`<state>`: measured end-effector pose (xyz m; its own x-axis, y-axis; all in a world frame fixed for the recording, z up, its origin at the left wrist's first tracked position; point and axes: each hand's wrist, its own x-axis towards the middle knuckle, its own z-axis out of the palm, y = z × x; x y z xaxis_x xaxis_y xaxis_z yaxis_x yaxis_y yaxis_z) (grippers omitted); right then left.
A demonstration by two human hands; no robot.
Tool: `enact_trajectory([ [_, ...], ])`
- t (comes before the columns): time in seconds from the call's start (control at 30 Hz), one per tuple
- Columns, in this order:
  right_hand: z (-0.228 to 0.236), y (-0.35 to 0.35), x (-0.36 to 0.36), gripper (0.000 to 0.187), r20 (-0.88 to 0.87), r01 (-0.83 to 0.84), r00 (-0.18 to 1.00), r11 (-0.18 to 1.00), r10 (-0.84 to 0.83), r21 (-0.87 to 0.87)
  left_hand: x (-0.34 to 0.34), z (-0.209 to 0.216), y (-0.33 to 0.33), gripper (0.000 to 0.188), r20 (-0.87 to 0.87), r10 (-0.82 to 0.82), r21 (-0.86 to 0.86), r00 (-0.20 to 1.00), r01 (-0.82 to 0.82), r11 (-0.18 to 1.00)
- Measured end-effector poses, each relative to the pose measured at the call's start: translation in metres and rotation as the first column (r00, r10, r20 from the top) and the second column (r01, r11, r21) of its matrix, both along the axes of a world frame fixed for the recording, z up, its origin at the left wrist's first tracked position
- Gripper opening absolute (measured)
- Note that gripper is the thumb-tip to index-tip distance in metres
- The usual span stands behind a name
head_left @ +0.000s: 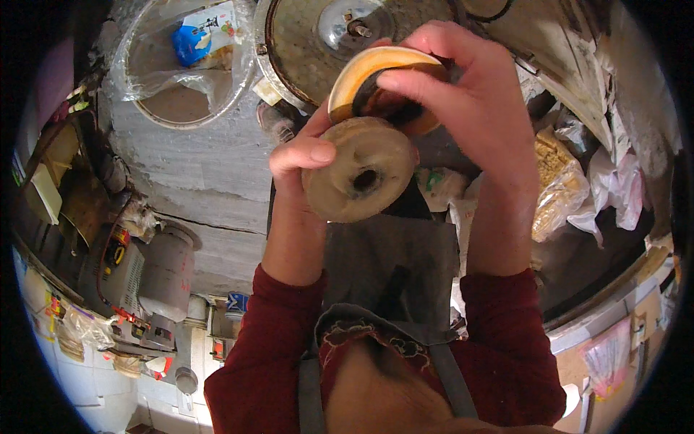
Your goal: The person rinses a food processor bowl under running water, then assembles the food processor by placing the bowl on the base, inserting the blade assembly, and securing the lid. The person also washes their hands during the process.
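Note:
My left hand (300, 155) is wrapped around a round tan disc (340, 192) with a raised rim and a dark hole near its middle. Its thumb lies along the disc's upper left edge. Just above it, my right hand (470, 90) grips a shallow round, bowl-like piece (354, 76) with a yellow-orange rim and a dark inside. The right thumb reaches into that hollow and the fingers pass behind it. The two round pieces overlap in view; whether they touch, I cannot tell. What either is made of is unclear.
Behind my hands stands a round metal pan (296, 36) with a shiny domed centre and a bolt. A plastic-lined round container (181, 108) holds a blue and white packet (199, 40). Bagged yellowish food (557, 181) lies right. A grey cylinder (166, 271) stands at left.

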<state>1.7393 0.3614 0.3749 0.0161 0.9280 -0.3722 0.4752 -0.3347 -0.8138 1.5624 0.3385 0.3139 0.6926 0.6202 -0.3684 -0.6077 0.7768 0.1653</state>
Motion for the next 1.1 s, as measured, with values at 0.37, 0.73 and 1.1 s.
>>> enact_trajectory([
  [0.37, -0.030, -0.016, -0.005, 0.027, -0.454, 0.647, 0.590, 0.728, -0.667, -0.229, 0.001, -0.002, 0.015, 0.095, 0.075, 0.243, 0.015, 0.967, -0.245, 0.970],
  [0.73, -0.038, -0.022, -0.009, 0.023, -0.364, 0.637, 0.715, 0.771, -0.596, -0.010, -0.021, -0.015, 0.028, 0.100, -0.065, -0.113, 0.076, 0.991, 0.118, 0.990],
  [1.1, -0.057, -0.003, 0.001, 0.017, 0.013, 0.286, 0.950, 0.887, -0.312, 0.361, -0.013, -0.004, 0.030, 0.101, -0.261, -0.111, 0.057, 0.959, 0.131, 0.990],
])
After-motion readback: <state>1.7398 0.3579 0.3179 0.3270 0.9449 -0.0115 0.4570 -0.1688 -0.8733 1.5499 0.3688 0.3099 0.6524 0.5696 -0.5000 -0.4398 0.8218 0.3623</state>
